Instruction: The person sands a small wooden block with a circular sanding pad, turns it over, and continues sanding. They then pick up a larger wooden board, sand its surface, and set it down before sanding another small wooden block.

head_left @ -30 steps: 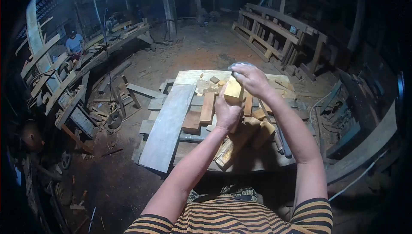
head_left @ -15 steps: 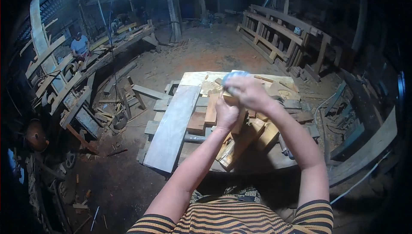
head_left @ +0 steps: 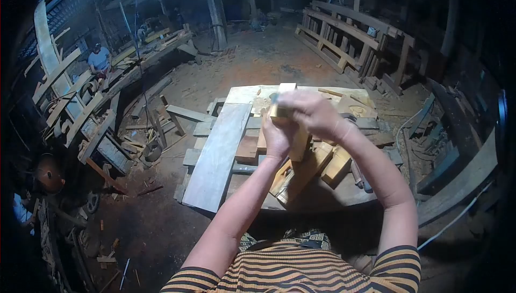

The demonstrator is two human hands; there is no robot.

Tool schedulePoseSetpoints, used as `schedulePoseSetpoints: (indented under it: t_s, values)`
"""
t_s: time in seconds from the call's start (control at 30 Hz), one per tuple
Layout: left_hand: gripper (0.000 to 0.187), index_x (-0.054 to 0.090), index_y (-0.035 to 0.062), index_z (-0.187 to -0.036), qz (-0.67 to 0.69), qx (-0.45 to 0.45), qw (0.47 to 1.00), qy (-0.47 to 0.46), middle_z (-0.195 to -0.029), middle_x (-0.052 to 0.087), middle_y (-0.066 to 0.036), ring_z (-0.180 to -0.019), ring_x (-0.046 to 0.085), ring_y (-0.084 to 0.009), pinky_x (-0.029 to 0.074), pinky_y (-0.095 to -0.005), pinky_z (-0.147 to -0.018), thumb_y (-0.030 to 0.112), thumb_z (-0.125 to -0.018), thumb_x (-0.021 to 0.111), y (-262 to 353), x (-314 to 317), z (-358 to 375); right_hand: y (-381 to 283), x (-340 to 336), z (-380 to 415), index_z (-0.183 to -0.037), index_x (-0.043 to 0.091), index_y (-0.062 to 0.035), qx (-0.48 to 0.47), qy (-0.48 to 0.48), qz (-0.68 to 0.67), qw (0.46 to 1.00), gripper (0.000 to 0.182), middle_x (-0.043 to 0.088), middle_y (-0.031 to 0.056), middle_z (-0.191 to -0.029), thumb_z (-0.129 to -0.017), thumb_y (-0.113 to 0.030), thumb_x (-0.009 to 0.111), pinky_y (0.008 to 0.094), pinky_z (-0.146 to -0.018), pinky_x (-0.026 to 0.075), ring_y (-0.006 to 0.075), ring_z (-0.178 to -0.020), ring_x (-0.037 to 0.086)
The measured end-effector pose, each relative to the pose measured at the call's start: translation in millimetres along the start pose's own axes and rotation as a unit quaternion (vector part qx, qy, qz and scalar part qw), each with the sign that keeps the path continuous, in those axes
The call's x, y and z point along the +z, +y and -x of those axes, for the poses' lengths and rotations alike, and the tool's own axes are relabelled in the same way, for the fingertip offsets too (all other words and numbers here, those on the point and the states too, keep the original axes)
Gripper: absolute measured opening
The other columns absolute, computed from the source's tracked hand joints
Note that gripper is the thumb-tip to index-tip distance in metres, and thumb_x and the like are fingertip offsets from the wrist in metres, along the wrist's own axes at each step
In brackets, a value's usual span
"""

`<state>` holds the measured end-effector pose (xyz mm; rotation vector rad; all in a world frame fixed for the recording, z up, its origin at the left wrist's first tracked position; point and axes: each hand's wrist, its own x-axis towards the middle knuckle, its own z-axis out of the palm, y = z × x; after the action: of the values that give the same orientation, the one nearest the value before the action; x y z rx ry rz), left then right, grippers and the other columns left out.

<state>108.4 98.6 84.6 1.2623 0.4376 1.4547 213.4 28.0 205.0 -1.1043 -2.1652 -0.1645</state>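
My left hand [head_left: 280,136] is wrapped round a squared wooden block [head_left: 300,147], holding it up over the work table. Across the block's upper part lies my right hand [head_left: 313,111], its fingers curled and smeared by motion. A small blue-green edge of a thin pad [head_left: 274,98] shows at those fingertips; the rest of it is hidden. Several more wooden blocks [head_left: 317,166] lie below my hands. To their left rests a long pale board [head_left: 217,156].
A power tool [head_left: 361,177] lies at the table's right side. Timber is racked at the back right [head_left: 344,37]. Another person [head_left: 99,59] sits far left among planks. Offcuts [head_left: 134,145] litter the left floor, and a pale hose [head_left: 454,220] runs along the right.
My right hand has shifted slightly down and right along the block, and the pad is now mostly hidden. The block's upper end shows more. My left hand still grips it.
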Motion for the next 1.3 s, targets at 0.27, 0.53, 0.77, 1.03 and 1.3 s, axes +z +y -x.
schedulePoseSetpoints:
  t_s: [0.27, 0.53, 0.77, 1.03, 1.3]
  values:
    - [0.043, 0.055, 0.0003, -0.106, -0.154, 0.054, 0.987, -0.011, -0.097, 0.063, -0.009, -0.089, 0.06, -0.018, 0.048, -0.0303, -0.079, 0.003, -0.066, 0.071, 9, 14, 11, 53, 9, -6, -0.109, 0.064, -0.0124, 0.07, -0.039, -0.003, 0.997, 0.029, 0.063, 0.01, -0.112, -0.087, -0.028, 0.054, 0.0374, -0.092, 0.044, 0.0278, -0.106, 0.058]
    - [0.031, 0.054, -0.0004, -0.106, -0.345, 0.334, 0.877, 0.012, -0.093, 0.061, -0.01, -0.092, 0.06, -0.026, 0.048, -0.0351, -0.079, 0.01, -0.077, 0.062, -8, 4, 15, -9, 26, 19, -0.111, 0.065, -0.0169, -0.019, -0.062, 0.045, 0.997, 0.028, 0.06, 0.0061, -0.119, -0.086, -0.027, 0.056, 0.038, -0.097, 0.041, 0.0275, -0.113, 0.053]
    - [0.049, 0.054, -0.0001, -0.107, -0.191, 0.052, 0.98, -0.015, -0.101, 0.061, -0.009, -0.092, 0.059, -0.0162, 0.048, -0.0291, -0.08, -0.003, -0.062, 0.073, 21, 19, 29, 69, 18, -1, -0.11, 0.064, -0.0069, 0.084, 0.09, -0.044, 0.991, 0.028, 0.066, 0.0122, -0.101, -0.088, -0.021, 0.056, 0.0329, -0.088, 0.045, 0.0243, -0.098, 0.06]
    - [0.063, 0.043, 0.0031, -0.127, -0.056, -0.001, 0.998, -0.014, -0.104, 0.059, -0.008, -0.085, 0.061, -0.0161, 0.051, -0.0273, -0.072, 0.018, -0.073, 0.073, 35, -16, 36, 74, 132, 35, -0.117, 0.059, -0.0015, 0.233, 0.31, -0.311, 0.868, 0.034, 0.065, 0.0155, -0.108, -0.093, -0.023, 0.048, 0.0318, -0.087, 0.045, 0.0218, -0.1, 0.061]
    - [0.06, 0.042, 0.0094, -0.132, 0.118, -0.265, 0.952, -0.094, -0.128, 0.05, -0.011, -0.116, 0.051, -0.0283, 0.044, -0.0506, -0.093, 0.05, -0.089, 0.046, 61, -111, 31, -11, 176, 22, -0.123, 0.055, -0.0048, 0.15, 0.238, -0.292, 0.914, 0.034, 0.051, 0.0184, -0.127, -0.092, -0.018, 0.048, 0.0362, -0.106, 0.032, 0.0304, -0.124, 0.044]
